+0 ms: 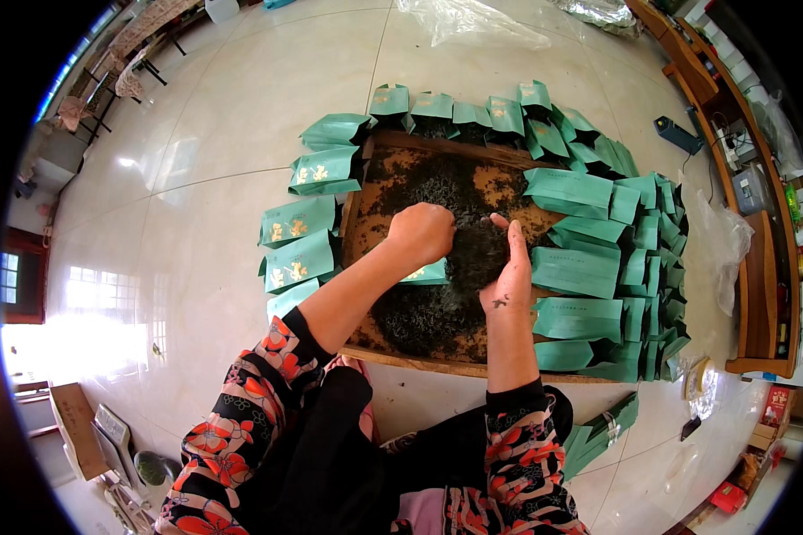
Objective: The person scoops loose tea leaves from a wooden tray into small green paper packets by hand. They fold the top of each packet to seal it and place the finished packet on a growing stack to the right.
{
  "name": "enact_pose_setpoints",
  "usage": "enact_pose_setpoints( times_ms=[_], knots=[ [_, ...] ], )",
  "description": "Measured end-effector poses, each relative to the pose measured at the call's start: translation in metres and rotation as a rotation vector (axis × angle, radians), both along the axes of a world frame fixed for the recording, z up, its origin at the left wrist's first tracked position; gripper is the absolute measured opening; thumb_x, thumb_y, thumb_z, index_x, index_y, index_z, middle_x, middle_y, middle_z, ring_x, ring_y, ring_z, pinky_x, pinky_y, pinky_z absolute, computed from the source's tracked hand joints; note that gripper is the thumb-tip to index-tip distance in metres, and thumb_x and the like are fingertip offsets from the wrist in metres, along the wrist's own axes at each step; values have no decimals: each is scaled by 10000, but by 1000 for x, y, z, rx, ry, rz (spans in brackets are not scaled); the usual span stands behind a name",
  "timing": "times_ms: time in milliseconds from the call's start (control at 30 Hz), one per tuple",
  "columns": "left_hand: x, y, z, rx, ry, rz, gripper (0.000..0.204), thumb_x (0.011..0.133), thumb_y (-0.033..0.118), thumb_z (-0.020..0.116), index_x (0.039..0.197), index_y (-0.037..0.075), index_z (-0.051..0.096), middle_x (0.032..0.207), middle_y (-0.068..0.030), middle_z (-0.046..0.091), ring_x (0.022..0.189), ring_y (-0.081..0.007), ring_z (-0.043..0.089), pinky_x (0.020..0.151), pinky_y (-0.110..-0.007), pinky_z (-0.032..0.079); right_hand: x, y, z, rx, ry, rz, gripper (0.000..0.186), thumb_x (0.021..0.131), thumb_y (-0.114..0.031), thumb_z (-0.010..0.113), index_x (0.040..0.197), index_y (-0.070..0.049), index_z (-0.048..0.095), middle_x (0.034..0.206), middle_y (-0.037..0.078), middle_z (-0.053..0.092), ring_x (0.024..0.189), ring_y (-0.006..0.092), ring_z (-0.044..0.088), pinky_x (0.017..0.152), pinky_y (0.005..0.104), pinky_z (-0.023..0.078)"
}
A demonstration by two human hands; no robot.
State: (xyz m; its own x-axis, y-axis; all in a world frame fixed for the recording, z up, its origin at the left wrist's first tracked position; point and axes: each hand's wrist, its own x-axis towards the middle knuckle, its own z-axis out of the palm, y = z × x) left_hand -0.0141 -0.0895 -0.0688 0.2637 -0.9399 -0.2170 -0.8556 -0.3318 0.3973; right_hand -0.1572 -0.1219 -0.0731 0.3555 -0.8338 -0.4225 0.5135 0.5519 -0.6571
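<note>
Dark, loose dried tea leaves [437,183] lie in heaps on a shallow wooden tray [352,209]. My left hand [422,234] is closed in a fist over the tray's middle; its fingertips are turned away, so what they grip is hidden. Under that wrist, part of a green paper bag [430,273] shows. Facing it, my right hand [511,272] is cupped on its side against a clump of tea leaves [476,254]. That clump fills the space between both hands. Another heap [428,321] sits at the tray's near side.
Green bags line the tray's left edge [299,220] and far edge [433,107]; several rows crowd the right [575,272]. One more bag [602,437] lies near my right knee. Clear plastic sheeting [473,22] is on the tiled floor beyond. Wooden shelving [758,285] stands far right.
</note>
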Motion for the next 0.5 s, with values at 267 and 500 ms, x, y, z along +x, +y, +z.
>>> enact_pose_setpoints(
  times_ms=[267,500],
  knots=[
    [4,3,3,5,11,45,192,810,227,539,846,87,664,817,-152,631,818,-346,593,716,-452,470,3,6,-5,-288,-23,166,335,914,-316,474,1147,-85,540,1147,44,552,1106,172,473,926,356,364],
    [25,22,9,-201,149,58,213,825,235,533,830,62,657,771,-149,632,777,-350,599,686,-443,480,-34,17,-11,-139,336,180,372,902,-316,498,1211,-109,491,1230,75,505,1164,219,452,882,399,407]
  ],
)
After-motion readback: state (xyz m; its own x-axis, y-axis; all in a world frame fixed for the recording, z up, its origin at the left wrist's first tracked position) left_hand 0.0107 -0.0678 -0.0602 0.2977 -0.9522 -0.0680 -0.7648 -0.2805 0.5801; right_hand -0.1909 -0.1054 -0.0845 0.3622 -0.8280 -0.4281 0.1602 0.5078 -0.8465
